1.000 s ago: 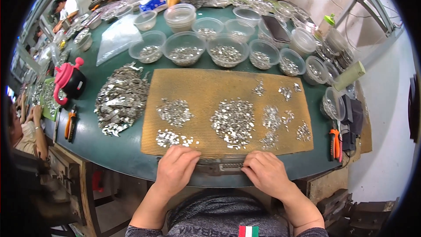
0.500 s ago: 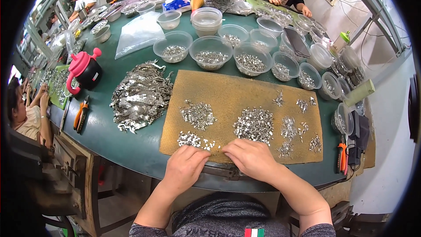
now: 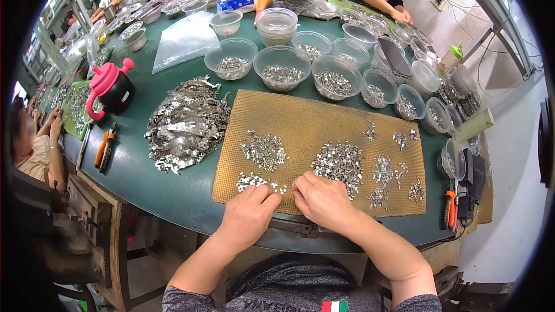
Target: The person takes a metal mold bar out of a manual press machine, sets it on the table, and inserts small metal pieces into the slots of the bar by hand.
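Note:
My left hand (image 3: 247,212) rests at the near edge of a tan textured mat (image 3: 283,107), fingers curled together beside a small pile of shiny flat metal pieces (image 3: 250,181). My right hand (image 3: 325,201) is a short way to the right, its thumb and fingers pinched low over the mat. Whatever either hand pinches is hidden or too small to name. Just beyond the right hand lies a larger pile of small metal pieces (image 3: 340,164). Another pile of slim metal bits (image 3: 265,151) sits beyond the left hand, and smaller clusters (image 3: 381,169) lie on the right.
Left of the mat is a heap of metal strips (image 3: 188,124), then orange-handled pliers (image 3: 105,149) and a pink-and-black jug (image 3: 114,89). Clear plastic bowls (image 3: 282,69) of metal parts line the far side. More orange-handled pliers (image 3: 449,209) lie at right. Several people work around the table.
My right hand has moved slightly left and farther onto the mat. My left hand has shifted slightly, its fingers more curled. Across the table, the person in black has leaned to the right.

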Motion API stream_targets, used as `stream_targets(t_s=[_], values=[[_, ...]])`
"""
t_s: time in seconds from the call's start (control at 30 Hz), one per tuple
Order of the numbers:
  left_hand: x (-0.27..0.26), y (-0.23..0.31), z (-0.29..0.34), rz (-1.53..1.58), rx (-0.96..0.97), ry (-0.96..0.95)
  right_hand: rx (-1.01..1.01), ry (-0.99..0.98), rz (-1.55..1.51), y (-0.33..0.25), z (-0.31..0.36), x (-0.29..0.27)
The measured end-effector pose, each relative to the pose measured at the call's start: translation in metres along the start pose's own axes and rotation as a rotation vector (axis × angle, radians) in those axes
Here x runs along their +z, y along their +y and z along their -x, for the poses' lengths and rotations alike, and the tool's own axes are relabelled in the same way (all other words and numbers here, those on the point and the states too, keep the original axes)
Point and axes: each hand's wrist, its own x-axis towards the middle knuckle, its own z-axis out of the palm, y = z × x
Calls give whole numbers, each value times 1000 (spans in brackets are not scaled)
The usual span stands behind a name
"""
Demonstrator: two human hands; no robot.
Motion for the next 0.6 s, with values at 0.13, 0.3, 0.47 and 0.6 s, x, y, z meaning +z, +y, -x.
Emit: stream_targets(t_s=[0.13, 0.3, 0.47, 0.6], values=[[-1, 1, -6, -26, 34, -45, -25, 50, -73, 5, 11, -9], [-4, -3, -8, -53, 121, -82, -23, 107, -154, 19, 44, -31], [1, -5, -8, 10, 66, -45, -32, 106, -139, 28, 88, -46], [2, 0, -7, 66, 33, 20, -62, 87, -93, 23, 107, -44]])
